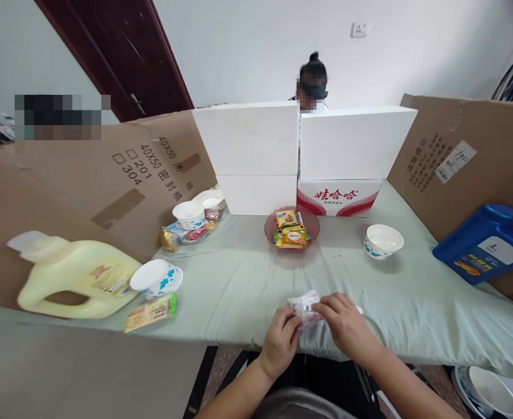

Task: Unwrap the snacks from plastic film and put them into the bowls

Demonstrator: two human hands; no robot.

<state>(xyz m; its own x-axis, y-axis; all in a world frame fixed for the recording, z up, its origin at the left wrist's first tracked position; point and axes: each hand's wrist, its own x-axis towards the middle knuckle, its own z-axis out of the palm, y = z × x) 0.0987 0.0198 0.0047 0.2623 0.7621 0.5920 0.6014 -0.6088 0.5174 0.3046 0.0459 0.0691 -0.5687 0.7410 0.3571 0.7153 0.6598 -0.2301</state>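
Near the table's front edge, a small crinkly plastic packet, whitish with a pinkish lower part, lies between my hands. My left hand pinches its left side, thumb and fingers together. The fingers of my right hand are closed on its right edge. What is inside the packet I cannot make out. Beyond it stands a reddish see-through bowl holding several yellow snack packets. To the right of that is a white paper bowl with a blue leaf pattern.
At left are a pale yellow jug, a tilted paper bowl, a flat snack packet and piled wrapped snacks. A blue bottle leans at right. White boxes and cardboard walls enclose the table; a person sits behind.
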